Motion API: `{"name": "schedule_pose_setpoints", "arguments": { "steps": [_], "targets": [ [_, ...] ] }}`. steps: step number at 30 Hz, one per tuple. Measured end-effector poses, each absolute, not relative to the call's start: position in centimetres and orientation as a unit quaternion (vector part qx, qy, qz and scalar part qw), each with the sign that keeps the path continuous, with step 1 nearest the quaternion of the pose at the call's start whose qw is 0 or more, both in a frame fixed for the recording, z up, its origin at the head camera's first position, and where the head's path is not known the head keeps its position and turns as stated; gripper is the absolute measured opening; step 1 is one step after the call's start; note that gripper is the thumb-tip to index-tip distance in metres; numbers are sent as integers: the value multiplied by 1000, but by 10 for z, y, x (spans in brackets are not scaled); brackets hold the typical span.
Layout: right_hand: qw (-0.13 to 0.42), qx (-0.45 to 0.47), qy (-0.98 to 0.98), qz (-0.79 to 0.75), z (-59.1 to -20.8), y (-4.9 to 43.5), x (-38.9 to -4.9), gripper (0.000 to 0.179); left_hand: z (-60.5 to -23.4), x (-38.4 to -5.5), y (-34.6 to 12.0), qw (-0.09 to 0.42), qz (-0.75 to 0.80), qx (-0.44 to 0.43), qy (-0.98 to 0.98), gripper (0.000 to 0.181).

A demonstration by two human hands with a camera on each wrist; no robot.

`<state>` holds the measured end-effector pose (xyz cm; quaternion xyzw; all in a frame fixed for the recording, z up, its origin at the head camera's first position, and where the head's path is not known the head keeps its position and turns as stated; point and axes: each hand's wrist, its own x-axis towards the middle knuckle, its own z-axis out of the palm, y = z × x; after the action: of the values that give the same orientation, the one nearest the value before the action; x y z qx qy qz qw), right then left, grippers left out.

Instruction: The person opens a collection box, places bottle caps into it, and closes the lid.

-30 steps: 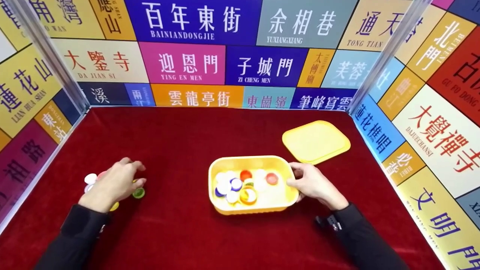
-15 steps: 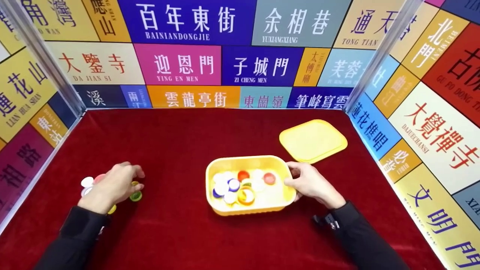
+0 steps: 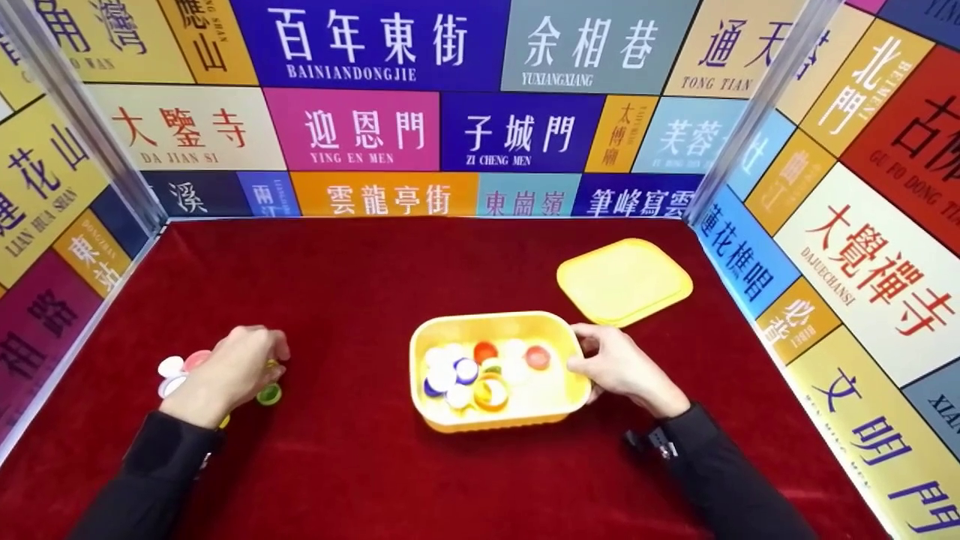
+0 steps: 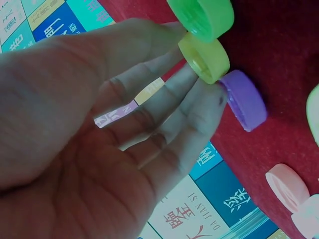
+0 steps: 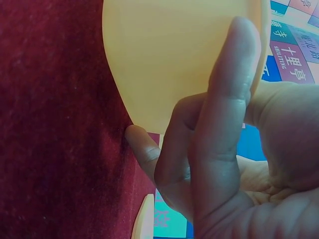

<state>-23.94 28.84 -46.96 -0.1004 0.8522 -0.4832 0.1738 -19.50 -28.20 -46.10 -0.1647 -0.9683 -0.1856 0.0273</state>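
At the frame's left, the left hand [image 3: 236, 367] curves its fingers at a yellow cap [image 4: 217, 64] — whether pinching, I cannot tell — well left of the central yellow box [image 3: 499, 421], long axis crosswise, whose right end the right hand [image 3: 626, 367] grips.

The place looks like a small booth, something like a display stall. A back wall of flat, multicoloured printed rectangles [image 3: 357, 129] and matching patchwork side walls, left [image 3: 45, 150] and right [image 3: 862, 232], close in three sides. They carry large Chinese characters with Latin spellings such as YING EN MEN, in the manner of place-name signs. Straight silvery metal posts [image 3: 752, 112] stand at the corners, and dark red, velvety cloth covers the tabletop [image 3: 337, 465] between the walls.
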Motion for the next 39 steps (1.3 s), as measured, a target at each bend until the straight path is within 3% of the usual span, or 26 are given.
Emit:
{"name": "schedule_pose_setpoints", "arguments": {
  "steps": [10, 17, 22, 26, 33, 39],
  "targets": [
    [176, -102, 854, -479, -471, 290, -241, 55, -449, -202, -258, 101, -185, -200, -957, 13],
    [172, -106, 857, -473, -469, 289, -241, 53, -433, -213, -207, 168, -191, -269, -929, 15],
    [174, -108, 857, -473, -468, 289, -241, 54, -421, -220, -162, 178, -189, -315, -913, 16],
    [172, -108, 857, -473, -469, 289, -241, 54, -414, -223, -126, 159, -181, -348, -906, 18],
    [174, -102, 857, -475, -468, 288, -240, 55, -408, -227, -62, 57, -170, -397, -900, 21],
    [178, -100, 854, -478, -468, 288, -240, 55, -416, -230, -16, 25, -135, -449, -883, 18]
  ]
}}
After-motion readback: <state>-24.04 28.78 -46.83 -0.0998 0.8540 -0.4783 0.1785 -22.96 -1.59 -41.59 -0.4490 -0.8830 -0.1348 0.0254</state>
